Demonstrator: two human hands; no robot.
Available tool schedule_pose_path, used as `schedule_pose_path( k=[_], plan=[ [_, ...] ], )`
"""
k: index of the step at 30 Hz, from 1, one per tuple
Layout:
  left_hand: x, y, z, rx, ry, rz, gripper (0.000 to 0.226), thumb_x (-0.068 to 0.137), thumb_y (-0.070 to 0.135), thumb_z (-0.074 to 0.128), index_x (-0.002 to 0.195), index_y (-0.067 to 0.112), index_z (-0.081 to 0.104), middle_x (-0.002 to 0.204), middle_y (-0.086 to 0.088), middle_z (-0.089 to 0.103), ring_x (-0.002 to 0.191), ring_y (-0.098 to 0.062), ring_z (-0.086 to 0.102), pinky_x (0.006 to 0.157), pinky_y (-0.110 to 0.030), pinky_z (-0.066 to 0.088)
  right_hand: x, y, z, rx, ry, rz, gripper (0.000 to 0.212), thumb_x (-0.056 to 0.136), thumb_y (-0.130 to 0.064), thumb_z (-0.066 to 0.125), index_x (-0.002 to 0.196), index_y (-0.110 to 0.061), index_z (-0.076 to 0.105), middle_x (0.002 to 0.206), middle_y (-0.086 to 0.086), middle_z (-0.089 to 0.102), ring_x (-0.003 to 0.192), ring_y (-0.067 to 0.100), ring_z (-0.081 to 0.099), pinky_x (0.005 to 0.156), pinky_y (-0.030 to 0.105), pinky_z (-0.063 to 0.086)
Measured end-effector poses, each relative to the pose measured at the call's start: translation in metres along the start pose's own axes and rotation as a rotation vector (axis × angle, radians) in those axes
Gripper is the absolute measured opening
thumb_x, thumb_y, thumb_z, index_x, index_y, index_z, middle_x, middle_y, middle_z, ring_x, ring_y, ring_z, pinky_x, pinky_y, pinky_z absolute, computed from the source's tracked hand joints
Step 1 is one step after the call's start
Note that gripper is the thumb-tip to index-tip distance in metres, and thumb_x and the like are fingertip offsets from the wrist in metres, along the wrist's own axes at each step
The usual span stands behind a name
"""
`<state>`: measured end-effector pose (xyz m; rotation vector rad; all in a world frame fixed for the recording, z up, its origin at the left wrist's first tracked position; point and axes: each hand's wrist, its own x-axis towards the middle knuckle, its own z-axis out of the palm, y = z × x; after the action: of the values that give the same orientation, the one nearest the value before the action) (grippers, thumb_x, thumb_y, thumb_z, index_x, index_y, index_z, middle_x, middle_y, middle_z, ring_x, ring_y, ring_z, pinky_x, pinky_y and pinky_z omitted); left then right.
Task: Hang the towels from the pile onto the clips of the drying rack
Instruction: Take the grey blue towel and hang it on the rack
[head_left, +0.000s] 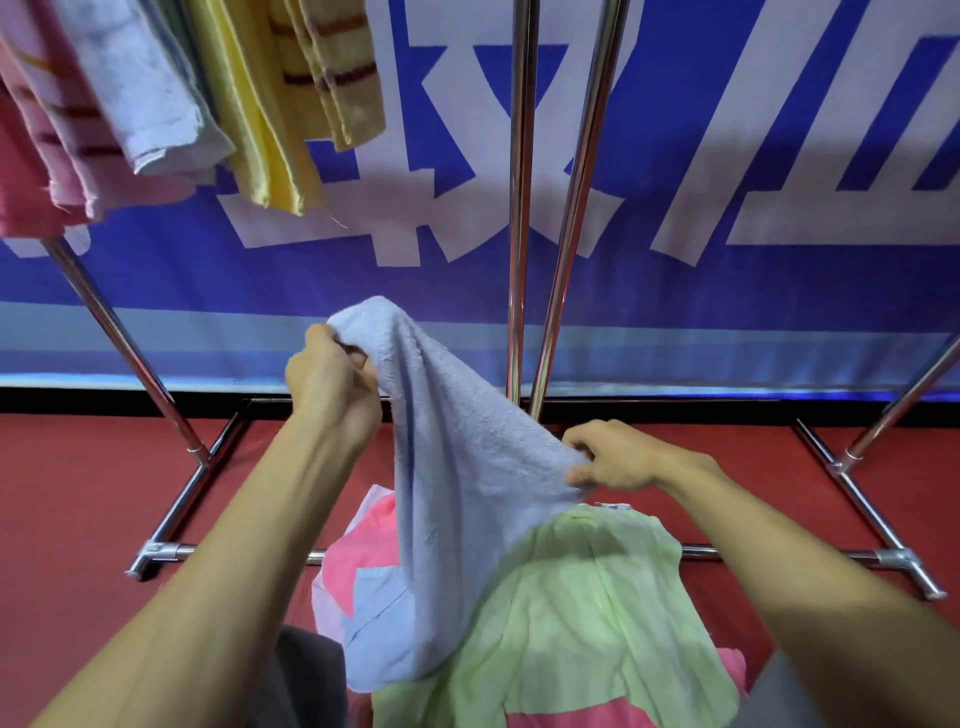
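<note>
**Head view.** The left hand (332, 384) is holding up one corner of a light blue towel (467, 467), its grip curling tightly round the cloth. The right hand (623, 457), lower and further right, is pinching the towel's right edge between thumb and fingers. The towel is hanging between the two hands, its lower end resting on the pile (571, 597) of green, pink and blue towels lying near, at bottom centre. The chrome drying rack (521, 208) is standing on the red floor (78, 493) beyond the pile. Pink, pale blue, yellow and striped hanging towels (156, 104) are showing at far left. Behind the rack a blue banner (727, 291) is displaying large white characters, cropped and not readable.
</note>
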<state>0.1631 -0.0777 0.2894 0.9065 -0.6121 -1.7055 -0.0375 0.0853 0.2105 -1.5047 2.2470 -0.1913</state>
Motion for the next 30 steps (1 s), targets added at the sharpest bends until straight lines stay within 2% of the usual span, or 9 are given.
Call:
schedule_pose_path(
  k=[4, 8, 12, 14, 16, 19, 22, 26, 30],
  plan=[
    [0.005, 0.001, -0.004, -0.167, 0.033, -0.052, 0.025, 0.09, 0.001, 0.039, 0.07, 0.01, 0.05, 0.05, 0.003, 0.05, 0.045, -0.008, 0.048, 0.047, -0.017, 0.044, -0.002, -0.001, 0.001, 0.079, -0.048, 0.097, 0.03, 0.083, -0.01, 0.067, 0.063, -0.021, 0.047, 0.061, -0.004, 0.054, 0.063, 0.015, 0.053, 0.05, 0.017, 0.039],
    [0.006, 0.001, -0.006, -0.051, 0.076, -0.01, 0.022, 0.089, 0.004, 0.042, 0.07, 0.012, 0.048, 0.06, 0.0, 0.041, 0.05, -0.011, 0.04, 0.046, -0.019, 0.037, -0.011, -0.012, -0.016, 0.428, -0.139, 0.103, 0.025, 0.085, -0.001, 0.067, 0.065, -0.008, 0.053, 0.059, 0.011, 0.062, 0.048, 0.012, 0.059, 0.047, 0.019, 0.048],
    [-0.004, -0.011, -0.006, 0.197, -0.094, 0.048, 0.014, 0.087, 0.006, 0.047, 0.075, 0.01, 0.053, 0.065, -0.003, 0.044, 0.052, -0.013, 0.041, 0.046, -0.018, 0.034, -0.025, -0.038, -0.041, 1.038, 0.094, 0.0, 0.01, 0.085, -0.005, 0.067, 0.076, -0.008, 0.063, 0.057, 0.003, 0.057, 0.045, 0.007, 0.048, 0.041, 0.015, 0.036],
    [-0.014, -0.018, -0.002, 0.313, -0.233, 0.1, 0.005, 0.087, 0.009, 0.052, 0.084, 0.01, 0.055, 0.075, -0.008, 0.045, 0.062, -0.016, 0.043, 0.054, -0.023, 0.038, -0.027, -0.046, -0.045, 1.254, 0.155, 0.024, 0.006, 0.085, -0.009, 0.067, 0.081, -0.009, 0.062, 0.06, -0.001, 0.052, 0.047, 0.005, 0.046, 0.04, 0.014, 0.032],
    [-0.021, -0.027, 0.003, 0.458, -0.298, 0.222, 0.011, 0.09, 0.014, 0.056, 0.083, 0.007, 0.062, 0.082, -0.006, 0.058, 0.075, -0.018, 0.053, 0.068, -0.029, 0.047, -0.027, -0.051, -0.045, 1.393, 0.192, 0.036, 0.007, 0.085, -0.012, 0.067, 0.079, -0.011, 0.063, 0.061, -0.003, 0.049, 0.046, 0.005, 0.042, 0.04, 0.015, 0.028],
    [-0.031, -0.034, 0.006, 0.605, -0.351, 0.359, 0.013, 0.092, 0.018, 0.06, 0.086, 0.016, 0.071, 0.088, 0.003, 0.072, 0.088, -0.015, 0.066, 0.082, -0.031, 0.054, -0.027, -0.057, -0.047, 1.48, 0.201, 0.064, 0.01, 0.084, -0.012, 0.068, 0.075, -0.013, 0.064, 0.058, -0.005, 0.046, 0.043, 0.006, 0.039, 0.039, 0.016, 0.023],
    [-0.04, -0.039, 0.006, 0.667, -0.426, 0.382, 0.012, 0.089, 0.014, 0.063, 0.081, 0.016, 0.071, 0.077, 0.007, 0.072, 0.076, -0.005, 0.066, 0.072, -0.022, 0.054, -0.027, -0.063, -0.042, 1.445, 0.167, 0.129, 0.011, 0.085, -0.008, 0.066, 0.075, -0.012, 0.062, 0.052, -0.005, 0.052, 0.038, 0.005, 0.04, 0.039, 0.017, 0.021],
    [-0.046, -0.044, 0.007, 0.766, -0.477, 0.46, 0.01, 0.087, 0.017, 0.066, 0.08, 0.021, 0.072, 0.079, 0.007, 0.073, 0.079, -0.007, 0.069, 0.077, -0.023, 0.054, -0.024, -0.068, -0.039, 1.467, 0.117, 0.197, 0.005, 0.084, -0.01, 0.067, 0.082, -0.01, 0.062, 0.051, -0.005, 0.056, 0.034, 0.006, 0.039, 0.04, 0.019, 0.022],
    [-0.05, -0.048, 0.006, 0.913, -0.559, 0.579, 0.006, 0.086, 0.021, 0.068, 0.082, 0.02, 0.072, 0.079, 0.012, 0.073, 0.076, 0.002, 0.066, 0.073, -0.014, 0.049, -0.024, -0.068, -0.038, 1.537, 0.101, 0.255, 0.005, 0.085, -0.012, 0.067, 0.082, -0.011, 0.064, 0.059, -0.003, 0.063, 0.032, 0.004, 0.038, 0.035, 0.017, 0.025]
  ],
)
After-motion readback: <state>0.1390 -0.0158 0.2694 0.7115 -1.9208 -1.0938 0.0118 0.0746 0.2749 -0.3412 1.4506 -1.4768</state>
